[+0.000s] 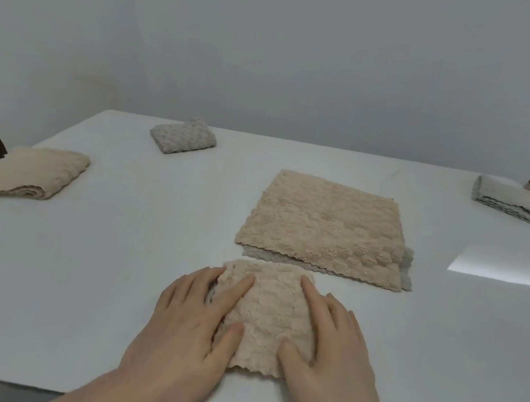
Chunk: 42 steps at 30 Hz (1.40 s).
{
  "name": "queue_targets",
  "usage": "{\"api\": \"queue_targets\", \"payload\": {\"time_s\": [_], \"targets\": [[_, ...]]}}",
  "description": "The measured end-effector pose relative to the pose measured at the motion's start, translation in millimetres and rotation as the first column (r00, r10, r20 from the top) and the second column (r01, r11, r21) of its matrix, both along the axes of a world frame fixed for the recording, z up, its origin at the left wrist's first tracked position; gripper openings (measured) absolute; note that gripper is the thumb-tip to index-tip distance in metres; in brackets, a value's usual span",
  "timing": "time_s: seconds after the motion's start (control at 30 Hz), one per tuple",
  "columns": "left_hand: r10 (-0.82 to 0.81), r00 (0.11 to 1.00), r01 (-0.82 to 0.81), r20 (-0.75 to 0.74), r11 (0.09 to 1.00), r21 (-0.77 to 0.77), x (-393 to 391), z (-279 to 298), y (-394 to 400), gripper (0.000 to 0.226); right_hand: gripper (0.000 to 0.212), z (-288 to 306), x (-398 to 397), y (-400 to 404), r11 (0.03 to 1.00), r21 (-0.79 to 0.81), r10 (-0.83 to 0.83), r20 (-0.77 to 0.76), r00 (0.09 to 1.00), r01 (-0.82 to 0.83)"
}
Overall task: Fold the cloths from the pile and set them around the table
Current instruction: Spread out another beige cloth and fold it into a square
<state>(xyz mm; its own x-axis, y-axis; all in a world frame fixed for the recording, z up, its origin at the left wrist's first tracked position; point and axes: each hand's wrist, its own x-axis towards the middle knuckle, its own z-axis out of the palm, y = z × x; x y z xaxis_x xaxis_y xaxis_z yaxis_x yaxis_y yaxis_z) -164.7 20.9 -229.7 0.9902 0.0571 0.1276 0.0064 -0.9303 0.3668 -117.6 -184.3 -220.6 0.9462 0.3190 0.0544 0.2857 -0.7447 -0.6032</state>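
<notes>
A folded beige cloth [267, 316] lies near the worktop's [80, 261] near edge, about midway along it, and both hands rest flat on it. The left hand [192, 329] covers the cloth's left side, fingers straight and spread, with the thumb lying on the cloth's lower left part. The right hand [331, 351] covers its right side in the same way, fingers straight, thumb pressed onto the lower right part. Neither hand curls round the fabric; both simply press down on it. The cloth's scalloped near hem shows between the two thumbs, short of the worktop's near edge.

Just beyond this cloth, almost touching its far edge, sits the pile [324, 229]: a flat beige cloth on top with a grey cloth's [407, 273] edges peeking out beneath it along the near and right sides.

Three folded cloths lie well apart around the rim. A folded beige one [31, 173] sits at the left edge, a folded grey one [183, 136] near the far edge toward the left corner, and another folded grey one [508, 199] at the far right corner.

Bare worktop stretches left of the hands, reaching to the left edge, and to the right of the hands and pile, where a bright patch of light [511, 267] falls near the right edge.
</notes>
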Motion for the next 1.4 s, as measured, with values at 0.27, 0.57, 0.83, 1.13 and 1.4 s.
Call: {"api": "queue_targets", "payload": {"time_s": [0.27,0.57,0.83,1.13,1.4], "targets": [[-0.033,0.999,0.035,0.026,0.996,-0.084,2,0,4,0.059,0.080,20,4,4,0.953,0.221,-0.147,-0.265,0.953,0.209],[0.046,0.957,-0.195,-0.286,0.831,-0.520,-27,93,-32,0.068,0.081,121,-21,-2,0.914,0.225,-0.142,-0.599,0.788,0.336],[-0.078,0.950,-0.147,-0.303,0.743,-0.653,-71,193,-44,0.060,0.081,223,-67,-41,0.887,0.281,-0.141,-0.593,0.793,0.367],[-0.110,0.959,-0.099,-0.261,0.733,-0.673,-31,226,-101,0.054,0.065,246,-34,-102,0.873,0.331,-0.129,-0.551,0.825,0.358],[-0.013,0.962,-0.184,-0.273,0.708,-0.682,22,239,-203,0.048,0.059,250,34,-208,0.910,0.324,-0.057,-0.519,0.853,0.258]]}}
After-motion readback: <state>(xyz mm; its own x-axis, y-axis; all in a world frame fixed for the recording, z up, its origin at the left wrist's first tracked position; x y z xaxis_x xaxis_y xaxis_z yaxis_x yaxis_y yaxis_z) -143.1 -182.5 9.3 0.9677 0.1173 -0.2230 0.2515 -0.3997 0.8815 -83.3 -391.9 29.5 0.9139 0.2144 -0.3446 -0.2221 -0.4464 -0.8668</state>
